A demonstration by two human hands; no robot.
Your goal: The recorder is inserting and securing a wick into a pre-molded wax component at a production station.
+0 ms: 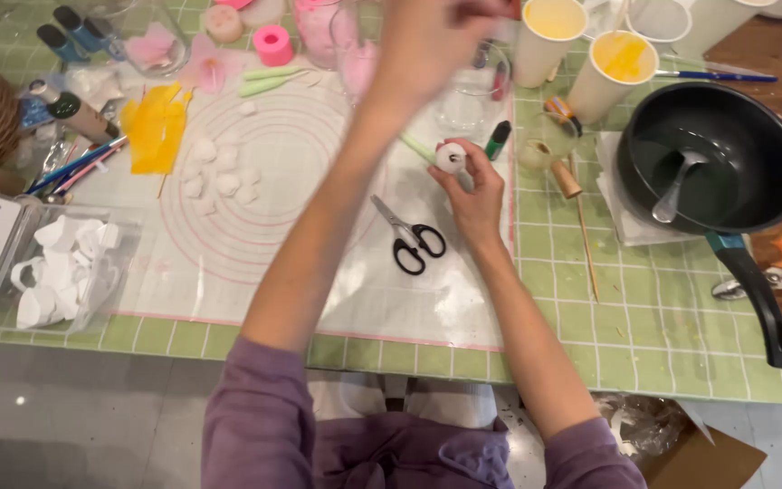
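- The right hand closes its fingertips around one small white ball mounted on a pale green stick; it is held above the far right part of the translucent mat.
- The stick's long axis runs from the ball up and to the left, toward the table's far edge.
- The left hand is raised near the far edge, blurred; whether it pinches anything cannot be told.
- One pair of black-handled scissors lies on the mat just near-left of the right hand, blades pointing far-left.
- About nine small white lumps sit inside the mat's printed circles, left of centre.
- One clear tray of white pieces rests at the table's near left edge.
- Two paper cups with yellow contents stand at the far edge, right of the hands.
- One black pan with a spoon inside sits at the right edge, handle pointing toward the near edge.
- One yellow sheet lies left of the circles.
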